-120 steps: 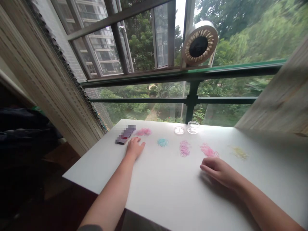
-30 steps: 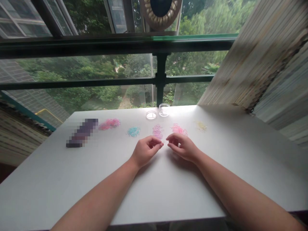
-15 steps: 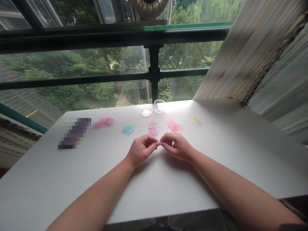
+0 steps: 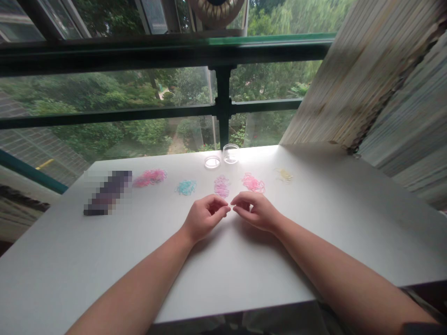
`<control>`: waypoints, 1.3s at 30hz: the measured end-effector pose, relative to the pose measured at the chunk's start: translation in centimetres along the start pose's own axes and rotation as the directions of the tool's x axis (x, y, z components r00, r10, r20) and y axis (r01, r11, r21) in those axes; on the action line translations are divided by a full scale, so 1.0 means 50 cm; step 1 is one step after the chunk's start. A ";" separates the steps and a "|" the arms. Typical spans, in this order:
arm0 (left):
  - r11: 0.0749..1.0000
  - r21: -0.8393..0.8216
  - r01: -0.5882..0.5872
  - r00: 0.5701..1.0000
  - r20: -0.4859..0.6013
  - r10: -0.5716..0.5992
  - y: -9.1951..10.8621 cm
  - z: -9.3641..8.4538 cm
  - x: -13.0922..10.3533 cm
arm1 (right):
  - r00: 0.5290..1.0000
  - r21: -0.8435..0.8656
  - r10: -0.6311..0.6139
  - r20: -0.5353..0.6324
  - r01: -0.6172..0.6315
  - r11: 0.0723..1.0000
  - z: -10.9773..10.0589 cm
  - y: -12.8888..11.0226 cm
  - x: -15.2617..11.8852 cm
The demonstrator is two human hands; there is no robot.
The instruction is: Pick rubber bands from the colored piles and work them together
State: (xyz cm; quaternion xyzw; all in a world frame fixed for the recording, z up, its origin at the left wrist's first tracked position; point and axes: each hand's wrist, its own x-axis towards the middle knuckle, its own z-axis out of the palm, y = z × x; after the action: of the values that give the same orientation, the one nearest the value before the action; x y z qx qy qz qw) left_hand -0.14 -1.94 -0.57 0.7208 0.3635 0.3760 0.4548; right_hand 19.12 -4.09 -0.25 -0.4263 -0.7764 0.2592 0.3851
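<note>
My left hand [image 4: 206, 216] and my right hand [image 4: 256, 211] meet almost fingertip to fingertip over the white table [image 4: 223, 274]. Both are closed in a pinch; whatever lies between the fingertips is too small to make out. Just behind them are a purple pile of small bands [image 4: 222, 185] and a pink pile [image 4: 253, 182]. Farther left lie a turquoise pile [image 4: 186, 187] and a mixed pink and purple pile [image 4: 151, 177]. A small yellow pile [image 4: 286, 175] sits to the right.
A clear round container [image 4: 231, 154] and a clear lid [image 4: 212, 162] stand at the table's back edge. A dark pixelated object [image 4: 110, 193] lies at the left. Behind are a green railing [image 4: 223, 109] and window, with a striped curtain [image 4: 324, 88] at the right.
The fingertips of my two hands have come slightly apart. The piles and containers have stayed in place.
</note>
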 end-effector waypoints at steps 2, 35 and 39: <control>1.000 0.003 0.004 1.000 0.008 -0.004 0.001 -0.001 0.000 | 1.000 0.010 0.004 -0.010 -0.004 1.000 0.000 0.001 0.000; 0.992 0.096 -0.079 0.997 0.034 0.076 0.007 -0.004 0.001 | 0.998 -0.017 -0.061 -0.018 0.060 0.998 0.000 -0.006 0.001; 0.994 0.082 -0.067 0.998 0.007 0.067 0.004 -0.003 0.001 | 0.998 -0.008 -0.054 -0.021 0.053 0.999 0.003 -0.007 -0.001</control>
State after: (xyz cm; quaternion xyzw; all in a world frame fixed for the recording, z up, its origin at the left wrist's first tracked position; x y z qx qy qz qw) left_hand -0.24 -1.88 -0.34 0.7516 0.3535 0.3742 0.4125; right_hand 18.85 -4.30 -0.09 -0.4096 -0.7843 0.2414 0.3986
